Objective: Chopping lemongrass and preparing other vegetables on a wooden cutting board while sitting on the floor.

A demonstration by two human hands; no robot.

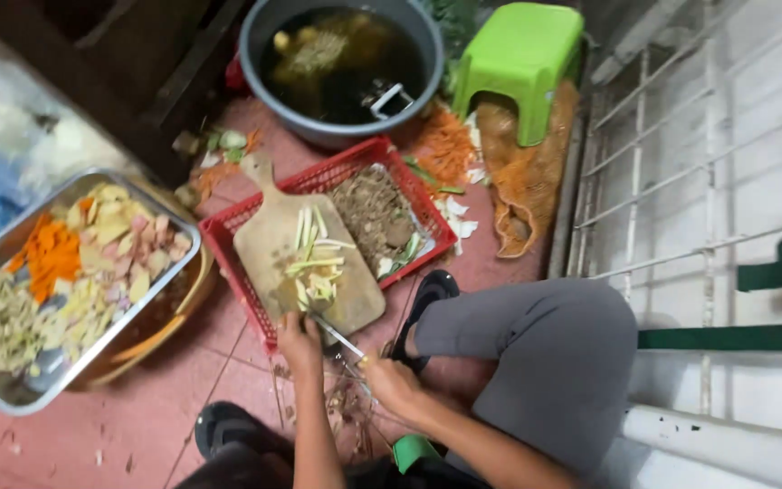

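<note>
Left hand (299, 340) at the near edge of the wooden cutting board (305, 244), fingers curled down on pale green stalk pieces (314, 272) there; whether it pinches one I cannot tell. Right hand (389, 382) just beside it, to its right and slightly nearer the person, closed round the handle of a knife (341, 338); blade runs up-left toward the left hand's fingertips; the two hands close together but not touching. Board lies across a red plastic basket (228, 235), beyond the hands; brown scraps (373, 213) in the basket's right half. Further beyond, a grey tub (341, 63) of dark water with vegetables afloat; a green stool (519, 63) to its right. Far left of the left hand, a metal tray (183, 240) of cut vegetables, orange shreds among them. Right of the right hand, a bent knee in grey trousers (545, 353); black shoes (429, 292) on red floor tiles (156, 398).
</note>
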